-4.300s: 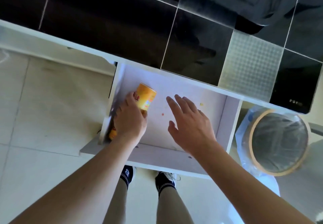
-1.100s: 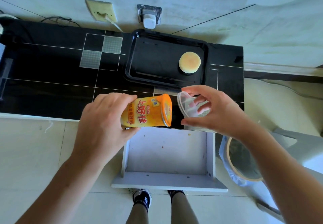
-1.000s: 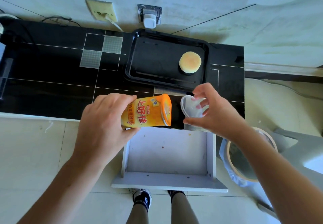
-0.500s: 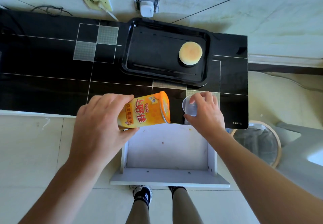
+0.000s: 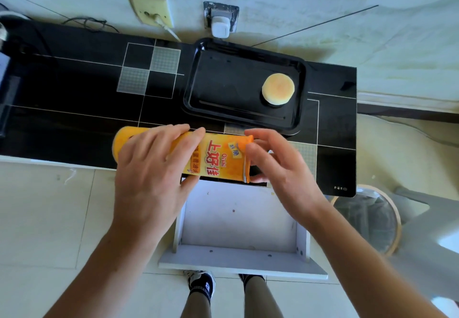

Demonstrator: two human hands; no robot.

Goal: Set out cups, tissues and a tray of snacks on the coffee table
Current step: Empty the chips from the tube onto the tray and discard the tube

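Snack can (image 5: 211, 158) sideways: left hand (image 5: 151, 176) grips, right hand (image 5: 278, 168) at mouth.

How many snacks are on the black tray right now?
1: a round bun at the right end of the black tray. The orange snack canister is not on it; the left hand holds it above the counter.

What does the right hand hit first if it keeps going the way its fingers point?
The right hand points left at the orange snack can; its open end is first, probably already touching, though depth is unclear.
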